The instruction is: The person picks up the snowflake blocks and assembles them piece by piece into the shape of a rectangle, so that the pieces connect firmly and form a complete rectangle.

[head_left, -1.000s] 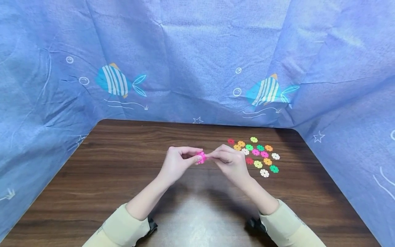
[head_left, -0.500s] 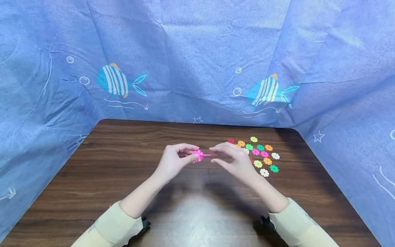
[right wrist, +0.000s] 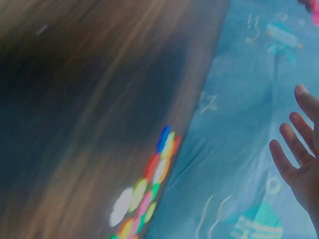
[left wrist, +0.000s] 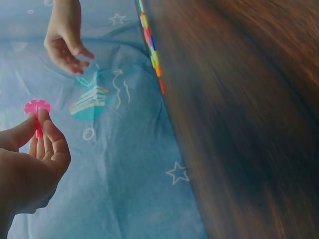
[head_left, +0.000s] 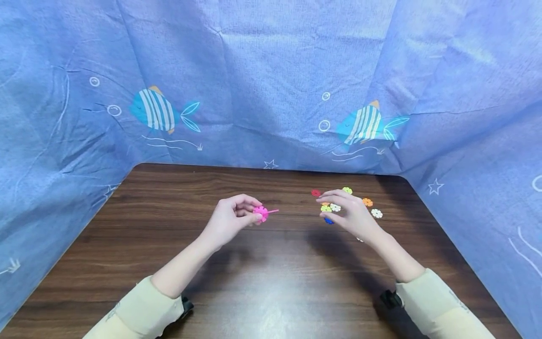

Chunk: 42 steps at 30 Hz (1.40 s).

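Observation:
Between thumb and fingers, my left hand (head_left: 224, 221) pinches a pink notched flower-shaped disc (head_left: 260, 214) above the table. A second pink disc (head_left: 274, 211), seen edge-on, sticks out to its right and looks slotted into the first at an angle. The left wrist view shows the joined discs (left wrist: 37, 106) at my fingertips. My right hand (head_left: 353, 214) hovers before the loose discs with thumb and fingers spread and nothing between them. It covers part of the pile in the head view; a blue disc (head_left: 329, 221) and a yellow one (head_left: 325, 208) show by its thumb.
Loose flower discs lie on the right of the brown wooden table (head_left: 169, 263), among them a red one (head_left: 315, 193), an orange one (head_left: 367, 202) and a white one (head_left: 377, 213). A blue cloth (head_left: 271, 70) with printed fish hangs behind the table.
My right hand has let go of the edge-on pink disc, spread its fingers and moved right over the loose discs. My left hand has shifted slightly left with the joined pink discs.

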{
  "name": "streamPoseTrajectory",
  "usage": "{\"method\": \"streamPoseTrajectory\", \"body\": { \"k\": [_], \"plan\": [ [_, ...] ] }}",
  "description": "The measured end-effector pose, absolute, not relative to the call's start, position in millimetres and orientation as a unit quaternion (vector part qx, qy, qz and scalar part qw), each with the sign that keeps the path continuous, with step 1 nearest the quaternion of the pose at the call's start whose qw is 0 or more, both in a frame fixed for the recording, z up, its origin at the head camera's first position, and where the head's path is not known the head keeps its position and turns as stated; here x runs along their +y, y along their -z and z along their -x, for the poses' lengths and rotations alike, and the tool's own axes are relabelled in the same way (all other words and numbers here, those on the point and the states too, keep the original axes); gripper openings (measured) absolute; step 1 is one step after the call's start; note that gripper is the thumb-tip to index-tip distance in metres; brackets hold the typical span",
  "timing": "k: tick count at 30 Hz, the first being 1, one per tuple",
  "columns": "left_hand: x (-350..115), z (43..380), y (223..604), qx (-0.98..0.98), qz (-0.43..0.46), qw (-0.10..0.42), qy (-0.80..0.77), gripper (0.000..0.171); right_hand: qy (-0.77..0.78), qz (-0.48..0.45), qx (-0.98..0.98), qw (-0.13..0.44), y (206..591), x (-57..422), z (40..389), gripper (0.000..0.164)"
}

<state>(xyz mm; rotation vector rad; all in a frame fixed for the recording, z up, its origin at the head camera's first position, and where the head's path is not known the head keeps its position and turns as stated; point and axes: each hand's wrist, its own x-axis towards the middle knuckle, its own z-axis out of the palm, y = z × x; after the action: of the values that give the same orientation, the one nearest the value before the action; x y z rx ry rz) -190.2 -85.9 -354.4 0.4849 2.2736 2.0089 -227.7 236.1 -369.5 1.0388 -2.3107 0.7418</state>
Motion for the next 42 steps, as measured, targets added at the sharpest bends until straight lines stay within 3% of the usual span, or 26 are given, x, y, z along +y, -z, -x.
{"method": "streamPoseTrajectory", "body": {
  "k": [12, 22, 42],
  "plan": [
    [-95, 192, 354, 0.757, -0.177, 0.025, -0.629, 0.020, -0.226, -0.364, -0.889, 0.162, 403, 277, 251, 0.033],
    [-94, 190, 355, 0.756, -0.178, 0.056, -0.628, 0.016, -0.190, -0.354, -0.912, 0.081, 424, 296, 274, 0.024],
    [-96, 192, 356, 0.773, -0.165, 0.041, -0.611, 0.015, -0.153, -0.324, -0.933, 0.035, 430, 291, 287, 0.026]
  ]
}}
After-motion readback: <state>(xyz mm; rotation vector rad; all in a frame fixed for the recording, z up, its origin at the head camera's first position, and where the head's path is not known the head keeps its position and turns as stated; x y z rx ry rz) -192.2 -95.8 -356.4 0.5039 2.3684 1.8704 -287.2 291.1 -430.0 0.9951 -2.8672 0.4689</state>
